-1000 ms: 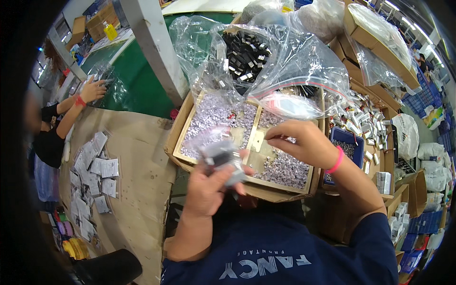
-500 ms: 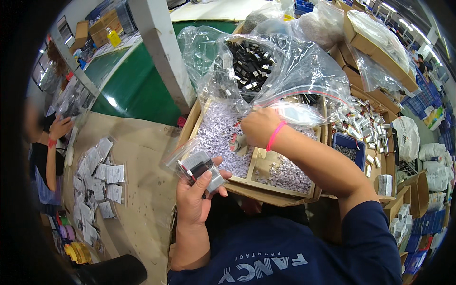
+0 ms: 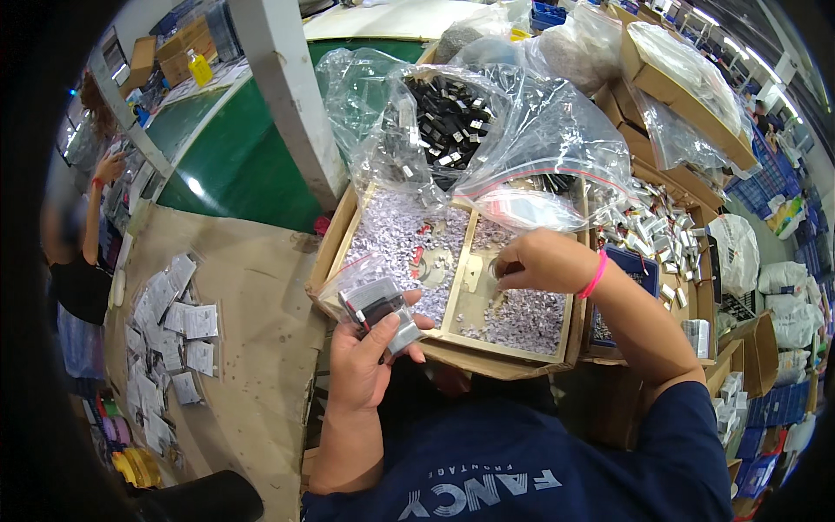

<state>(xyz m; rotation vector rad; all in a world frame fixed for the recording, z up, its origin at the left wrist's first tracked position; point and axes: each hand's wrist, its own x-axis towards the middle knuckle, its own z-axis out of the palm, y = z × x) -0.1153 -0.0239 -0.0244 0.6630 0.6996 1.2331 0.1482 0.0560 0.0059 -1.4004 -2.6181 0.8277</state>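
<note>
The person's left hand grasps a clear plastic bag with black and silver items in it, thumb across the front, near the tray's front left edge. The right hand bends its fingers together over the right compartment of the wooden tray, above small pale pieces; whether they pinch anything cannot be told.

Clear pouch showing black and silver-grey contents. Pale wood tray with parts speckled white and grey. Navy shirt, pale lettering; bright pink wristband. Black connectors with white patches; clear bag crossed by a red line. Brown surface; yellow bottle.
</note>
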